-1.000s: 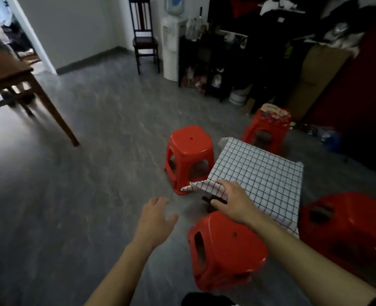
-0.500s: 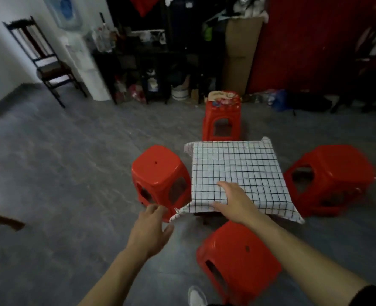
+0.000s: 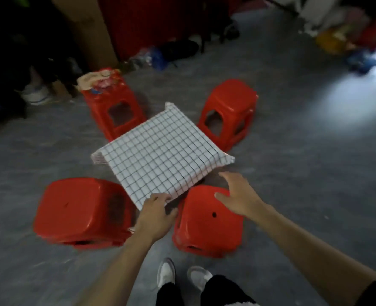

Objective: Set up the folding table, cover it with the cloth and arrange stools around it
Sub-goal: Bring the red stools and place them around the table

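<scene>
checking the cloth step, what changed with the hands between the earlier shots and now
The hands swapped jobs. The right hand, which lay on the checked cloth at its near edge, has lifted off and hovers open above the nearest red stool. The left hand, earlier free in the air, now grips the cloth's near corner. The view has also swung round the table. The cloth remains spread, with four stools around it.

left hand [image 3: 155,214] pinching checked cloth [image 3: 162,151], red stools [image 3: 207,219]
</scene>
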`<state>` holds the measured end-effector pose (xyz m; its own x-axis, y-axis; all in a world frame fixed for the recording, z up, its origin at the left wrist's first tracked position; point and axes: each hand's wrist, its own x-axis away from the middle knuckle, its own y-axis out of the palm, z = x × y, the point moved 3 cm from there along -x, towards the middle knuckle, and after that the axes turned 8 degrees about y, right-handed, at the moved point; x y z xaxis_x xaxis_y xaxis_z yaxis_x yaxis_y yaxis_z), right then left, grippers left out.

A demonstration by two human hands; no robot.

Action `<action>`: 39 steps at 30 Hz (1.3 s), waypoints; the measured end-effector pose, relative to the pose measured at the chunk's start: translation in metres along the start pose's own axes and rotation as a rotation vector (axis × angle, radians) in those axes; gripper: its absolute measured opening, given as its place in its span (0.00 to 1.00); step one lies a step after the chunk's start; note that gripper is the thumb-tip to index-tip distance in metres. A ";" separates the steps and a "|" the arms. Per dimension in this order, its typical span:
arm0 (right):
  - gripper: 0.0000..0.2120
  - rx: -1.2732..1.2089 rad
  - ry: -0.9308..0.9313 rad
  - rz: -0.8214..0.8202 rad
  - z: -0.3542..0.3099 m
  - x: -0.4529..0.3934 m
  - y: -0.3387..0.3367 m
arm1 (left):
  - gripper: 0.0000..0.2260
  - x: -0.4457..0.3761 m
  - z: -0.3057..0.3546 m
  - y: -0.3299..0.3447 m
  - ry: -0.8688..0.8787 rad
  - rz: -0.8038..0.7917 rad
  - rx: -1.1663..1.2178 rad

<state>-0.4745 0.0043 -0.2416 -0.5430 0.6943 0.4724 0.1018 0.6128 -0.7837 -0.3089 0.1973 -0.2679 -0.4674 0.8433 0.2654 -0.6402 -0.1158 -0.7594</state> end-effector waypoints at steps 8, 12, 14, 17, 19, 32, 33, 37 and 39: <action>0.33 -0.093 0.307 0.067 0.064 -0.005 0.032 | 0.22 -0.070 -0.002 0.036 0.256 -0.196 -0.076; 0.36 -0.183 0.396 0.080 0.100 -0.019 0.066 | 0.21 -0.092 -0.021 0.076 0.231 -0.260 -0.099; 0.36 -0.214 0.401 0.071 0.123 -0.037 0.093 | 0.22 -0.108 -0.035 0.107 0.230 -0.270 -0.135; 0.33 -0.207 0.409 0.066 0.157 -0.065 0.142 | 0.24 -0.137 -0.057 0.162 0.218 -0.316 -0.156; 0.34 -0.213 0.417 0.078 0.179 -0.081 0.174 | 0.26 -0.153 -0.070 0.200 0.199 -0.340 -0.138; 0.56 -0.266 0.456 -0.036 0.264 -0.129 0.275 | 0.53 -0.165 -0.124 0.324 -0.121 -0.296 -0.188; 0.56 -0.273 0.455 -0.027 0.265 -0.128 0.277 | 0.54 -0.166 -0.122 0.325 -0.111 -0.291 -0.199; 0.56 -0.311 0.506 0.031 0.267 -0.122 0.276 | 0.55 -0.174 -0.108 0.324 0.004 -0.312 -0.261; 0.57 -0.347 0.553 0.048 0.270 -0.115 0.278 | 0.53 -0.184 -0.101 0.324 0.076 -0.339 -0.292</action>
<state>-0.6086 -0.0071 -0.6225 -0.0318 0.7590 0.6503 0.4286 0.5981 -0.6771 -0.3687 0.0575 -0.6222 -0.2075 0.8455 0.4921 -0.5458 0.3174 -0.7755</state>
